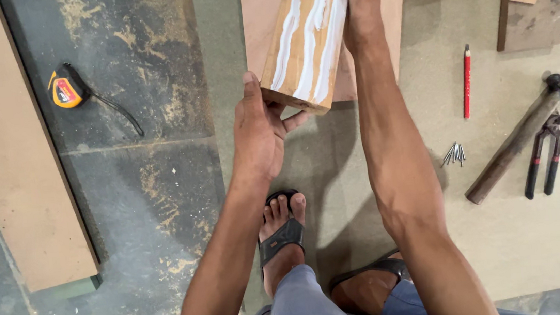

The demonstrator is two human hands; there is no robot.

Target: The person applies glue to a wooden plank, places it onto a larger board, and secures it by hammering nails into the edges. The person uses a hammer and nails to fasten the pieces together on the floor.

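At top centre, the left hand [258, 133] grips the near end of a glue-streaked wooden block [309, 35]; the right hand [363, 7] presses its fingers flat on the block's right edge.

— How are the hands set?
— Left hand [258, 133] raised, thumb up, fingers curled under in a grip. Right hand [363, 7] reaches farther ahead, forearm straight, palm pressed down flat.
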